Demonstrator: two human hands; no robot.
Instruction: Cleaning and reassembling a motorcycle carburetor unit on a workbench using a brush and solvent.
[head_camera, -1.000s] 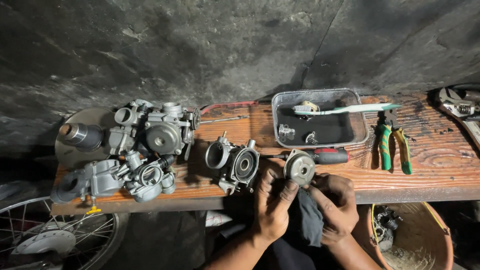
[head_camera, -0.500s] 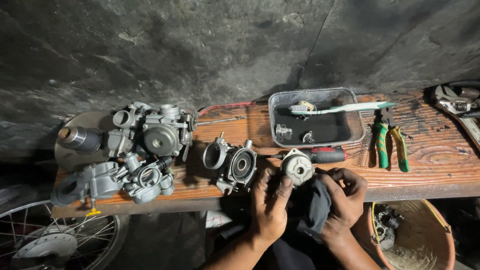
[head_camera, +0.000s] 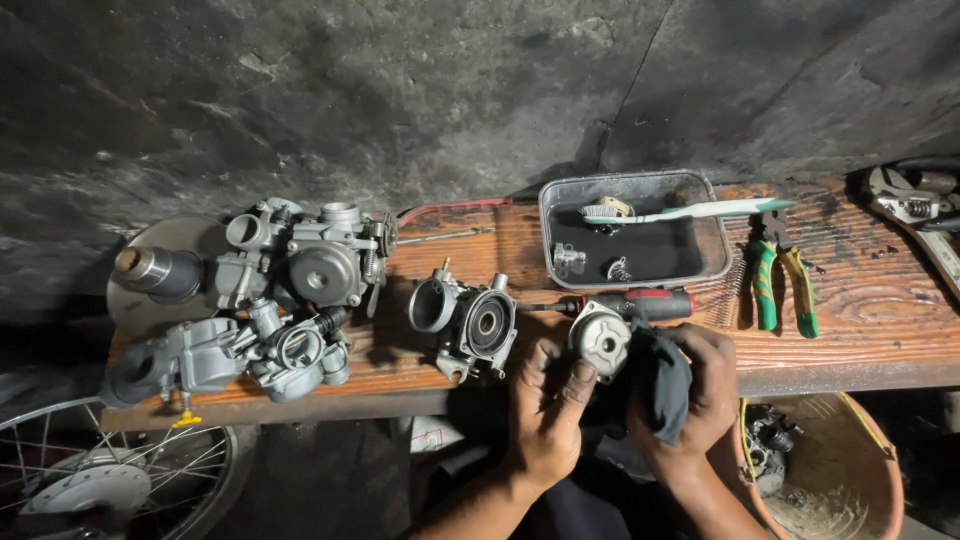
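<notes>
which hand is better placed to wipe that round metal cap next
Right, probably. The right hand already grips the dark cloth beside the round metal cap, while the left hand holds that cap.

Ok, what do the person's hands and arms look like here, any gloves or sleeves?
No gloves: the left hand and right hand are both bare, with dark grime on the fingers. The forearms are bare too, no sleeves showing up to the frame edge. No watch, rings or bands are visible.
</notes>
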